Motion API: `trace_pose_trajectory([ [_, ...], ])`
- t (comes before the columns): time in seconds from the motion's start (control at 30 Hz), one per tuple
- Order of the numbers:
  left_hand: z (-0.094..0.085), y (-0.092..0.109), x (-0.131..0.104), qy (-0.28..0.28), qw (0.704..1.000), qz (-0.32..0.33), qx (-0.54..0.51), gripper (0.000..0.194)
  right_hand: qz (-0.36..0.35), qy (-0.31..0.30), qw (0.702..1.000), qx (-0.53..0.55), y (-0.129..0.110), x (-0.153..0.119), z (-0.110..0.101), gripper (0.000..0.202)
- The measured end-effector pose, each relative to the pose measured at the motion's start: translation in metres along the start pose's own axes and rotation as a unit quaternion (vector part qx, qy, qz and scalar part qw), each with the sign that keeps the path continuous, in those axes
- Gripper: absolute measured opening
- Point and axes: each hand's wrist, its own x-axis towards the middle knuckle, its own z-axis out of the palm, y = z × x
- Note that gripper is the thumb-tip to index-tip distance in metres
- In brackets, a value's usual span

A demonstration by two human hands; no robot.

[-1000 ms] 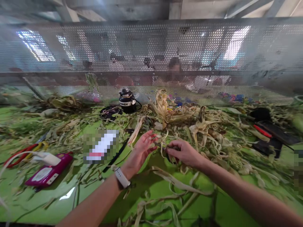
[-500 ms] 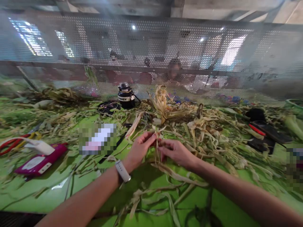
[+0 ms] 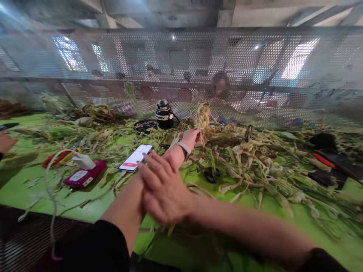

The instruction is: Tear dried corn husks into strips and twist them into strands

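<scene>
My left hand (image 3: 193,138) is stretched forward, a white band on its wrist. Its fingers look curled at the base of an upright bundle of dry corn husks (image 3: 203,115), and the fingertips are partly hidden there. Across my left forearm lies my right hand (image 3: 167,189), fingers apart and slightly blurred, holding nothing. Loose husk strips (image 3: 255,162) are heaped to the right of both hands. Black-handled scissors (image 3: 212,174) rest on the green table (image 3: 198,241) below the bundle.
A lit phone (image 3: 136,158) lies left of my hands, near a magenta power box (image 3: 85,175) with a white charger and cable. A black jug (image 3: 164,115) stands before the perforated metal screen (image 3: 184,56). Another person's hand (image 3: 6,142) is at the far left.
Both hands were together working a thin strip over the table. My left hand has since reached forward to the husk bundle, and my right hand has moved left onto my left forearm.
</scene>
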Motion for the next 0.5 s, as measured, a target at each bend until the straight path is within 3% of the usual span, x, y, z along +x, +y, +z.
trace_pose_trajectory([
  [0.03, 0.006, 0.003, 0.005, 0.006, 1.0, -0.017, 0.01, 0.038, -0.011, -0.002, 1.0, -0.019, -0.015, 0.0, 0.0, 0.073],
  [0.13, 0.015, 0.007, 0.017, 0.012, 0.998, -0.059, -0.029, 0.033, -0.113, -0.016, 0.989, -0.094, -0.038, -0.002, -0.002, 0.051],
  [0.2, 0.015, 0.006, 0.019, 0.019, 0.996, -0.072, -0.051, 0.033, -0.175, -0.028, 0.978, -0.107, -0.029, -0.001, -0.001, 0.048],
  [0.27, 0.011, 0.003, 0.018, 0.022, 0.994, -0.076, -0.072, 0.034, -0.205, -0.036, 0.974, -0.084, -0.005, -0.001, 0.004, 0.044],
  [0.4, -0.01, 0.006, 0.006, -0.002, 0.991, -0.068, -0.116, 0.031, -0.114, -0.006, 0.99, -0.078, 0.059, -0.021, 0.006, 0.05],
  [0.5, -0.034, 0.015, -0.005, -0.024, 0.987, -0.037, -0.155, 0.017, 0.035, -0.005, 0.997, -0.068, 0.105, -0.049, -0.013, 0.037],
])
